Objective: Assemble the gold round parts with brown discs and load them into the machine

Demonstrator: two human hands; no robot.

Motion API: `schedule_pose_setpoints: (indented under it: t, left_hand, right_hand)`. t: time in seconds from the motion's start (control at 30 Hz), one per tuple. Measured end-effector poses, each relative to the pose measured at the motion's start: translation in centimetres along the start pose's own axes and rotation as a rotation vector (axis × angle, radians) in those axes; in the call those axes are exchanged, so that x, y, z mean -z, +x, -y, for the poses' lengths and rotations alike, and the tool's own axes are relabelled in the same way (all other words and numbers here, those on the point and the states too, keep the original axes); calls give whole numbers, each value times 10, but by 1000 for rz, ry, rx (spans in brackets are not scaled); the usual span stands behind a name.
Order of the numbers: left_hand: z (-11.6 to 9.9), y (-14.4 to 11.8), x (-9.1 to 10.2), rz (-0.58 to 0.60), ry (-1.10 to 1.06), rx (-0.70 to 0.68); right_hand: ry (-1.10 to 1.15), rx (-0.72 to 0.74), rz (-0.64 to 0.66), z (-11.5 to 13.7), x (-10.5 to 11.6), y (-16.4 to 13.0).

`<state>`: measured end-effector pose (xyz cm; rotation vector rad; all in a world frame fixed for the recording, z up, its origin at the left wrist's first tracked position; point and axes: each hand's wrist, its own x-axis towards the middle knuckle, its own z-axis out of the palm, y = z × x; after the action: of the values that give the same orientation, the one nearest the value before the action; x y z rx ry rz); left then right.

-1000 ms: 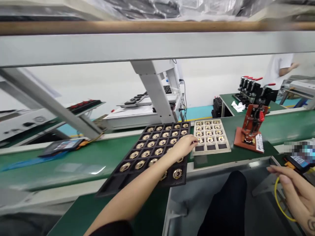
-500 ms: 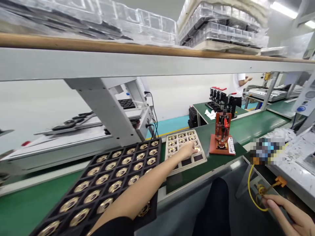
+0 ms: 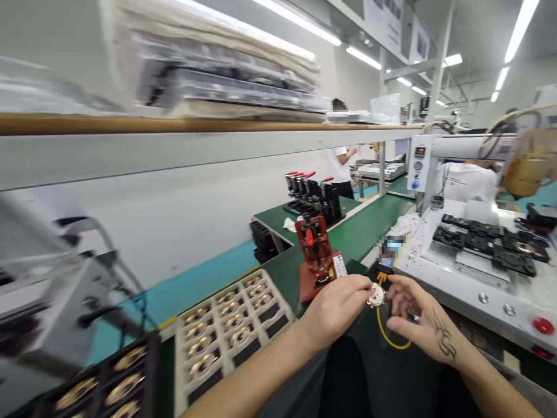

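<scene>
My left hand (image 3: 337, 307) holds a small round white and gold part (image 3: 375, 295) at its fingertips, out in front of me. My right hand (image 3: 420, 322) is right beside it, fingers touching the part and pinching a small metal piece, with a yellow cable (image 3: 389, 337) looping below. A beige tray (image 3: 230, 325) of gold ring parts lies to the left on the green belt. A black tray (image 3: 104, 389) of larger gold rings sits at the lower left. A red toggle-clamp fixture (image 3: 317, 255) stands just behind my hands.
A white machine table (image 3: 474, 273) with black fixtures and a red button (image 3: 543, 325) is at the right. More black clamps (image 3: 313, 194) stand on a green bench behind. A person in white (image 3: 342, 165) stands far back. A shelf (image 3: 174, 125) with stacked trays runs overhead.
My left hand picked a part from the beige tray and brought it right to meet my right hand, which rose from the cable. The view swung right.
</scene>
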<state>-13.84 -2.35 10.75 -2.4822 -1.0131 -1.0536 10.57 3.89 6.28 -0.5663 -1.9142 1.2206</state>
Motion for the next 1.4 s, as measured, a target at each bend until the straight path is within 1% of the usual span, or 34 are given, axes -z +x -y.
schedule_pose_setpoints:
  t: [0.03,0.07,0.17,0.3,0.37,0.43,0.5,0.57,0.63,0.67,0.73,0.8,0.83,0.9,0.97,1.03,1.1,1.17,1.23,1.3,1.4]
  left_hand:
    - [-6,12,-8,-6,9,-82]
    - [-10,23,-15,-5,9,-132]
    - [-18,49,-34,9,-21,-208]
    - [-28,77,-62,26,8,-320]
    - [-32,93,-77,68,-19,-313]
    - [-33,115,-94,115,-106,-249]
    - [-28,145,-115,161,-221,-173]
    - [-21,185,-142,235,-302,-117]
    - [-15,229,-177,360,-310,-72]
    - [-13,252,-196,450,-274,-46]
    - [-11,295,-234,497,-247,-11]
    - [-10,330,-267,537,-222,32]
    - [-9,344,-281,566,-210,53]
    - [-6,366,-300,646,-188,90]
    - [-2,382,-312,740,-170,119]
    - [1,394,-319,821,-157,136]
    - [-1,401,-322,877,-147,146]
    - [-6,404,-323,894,-144,157]
    - [-13,403,-321,867,-160,166]
    - [-17,399,-313,796,-198,170]
    - [-14,390,-287,635,-291,175]
  right_hand:
    - [-19,19,7,6,5,3]
    - [-54,35,5,11,11,4]
    - [-165,76,-61,20,31,-2]
    - [-269,95,-168,16,58,-23]
    - [-357,91,-255,11,79,-36]
    - [-476,64,-379,7,106,-54]
    - [-595,33,-503,8,135,-73]
    - [-688,16,-612,15,158,-93]
    - [-746,23,-697,26,170,-108]
    - [-767,32,-719,32,173,-114]
    - [-801,48,-719,45,172,-125]
    - [-837,45,-706,56,169,-139]
    - [-856,32,-711,59,169,-147]
    - [-879,-9,-752,64,171,-168]
    - [-877,-54,-814,64,176,-188]
    - [-857,-106,-876,62,183,-202]
    - [-828,-149,-923,58,191,-205]
    - [-791,-170,-946,52,200,-199]
    - [-741,-171,-946,43,212,-187]
    - [-683,-176,-912,29,227,-172]
    - [-630,-168,-849,5,254,-147]
